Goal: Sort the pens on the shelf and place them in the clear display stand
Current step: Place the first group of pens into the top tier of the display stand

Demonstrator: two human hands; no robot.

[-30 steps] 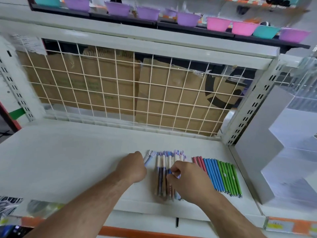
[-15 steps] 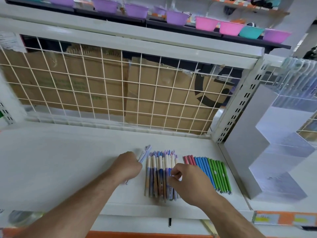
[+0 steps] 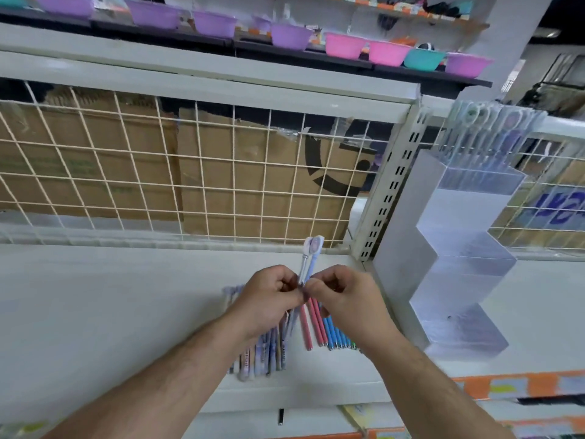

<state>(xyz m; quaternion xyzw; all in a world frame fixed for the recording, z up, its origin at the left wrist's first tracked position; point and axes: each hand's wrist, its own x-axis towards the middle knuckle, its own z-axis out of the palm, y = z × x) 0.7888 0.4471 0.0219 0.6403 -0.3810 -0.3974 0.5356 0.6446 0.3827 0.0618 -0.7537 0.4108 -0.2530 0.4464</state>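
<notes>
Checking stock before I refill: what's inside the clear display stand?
The clear display stand holds, in its top tier, a row of pens with round toppers. The lower tiers show no pens, though their hazy walls could hide small things.

On the shelf (image 3: pixel 95 312) the left group of pens (image 3: pixel 262 353) lies below the left hand (image 3: pixel 269 299), and the right group of pens (image 3: pixel 319 327) beside it, below the right hand (image 3: pixel 345 296). Both hands pinch the held pens (image 3: pixel 308 261) between them. The display stand (image 3: pixel 459 274) is to the right, and the wire grid (image 3: pixel 190 172) is behind, with cardboard (image 3: pixel 247 160) behind it.
</notes>
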